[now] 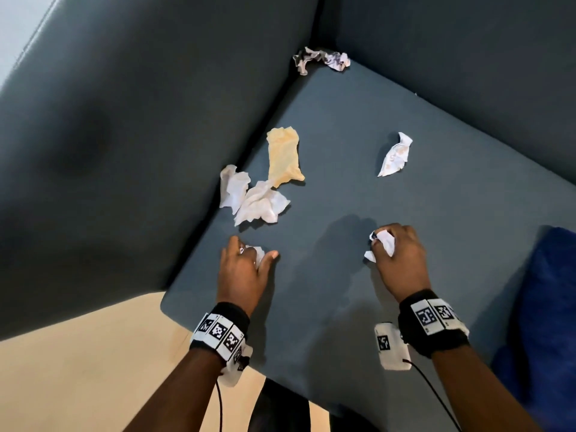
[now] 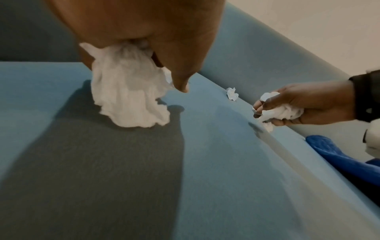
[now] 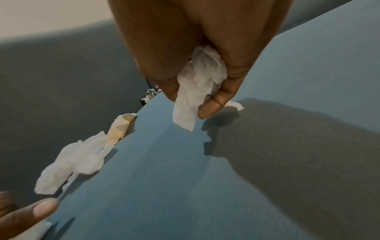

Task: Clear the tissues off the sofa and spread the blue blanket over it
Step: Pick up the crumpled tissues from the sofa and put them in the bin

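hands (image 1: pixel 400 255) gripping tissues (image 1: pixel 385 241) (apparently crumpled), sofa (image 1: pixel 374 198)

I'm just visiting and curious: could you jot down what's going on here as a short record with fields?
Left hand: grips a white tissue
Right hand: grips another white tissue
Loose on sofa seat: yellow-stained tissue, white pile, spotted tissue, crumpled one in corner
Blue blanket: bunched at the right, not yet spread

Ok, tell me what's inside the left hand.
The left hand grips a crumpled white tissue, its tail hanging down to the sofa seat. Anything deeper in the palm is covered.
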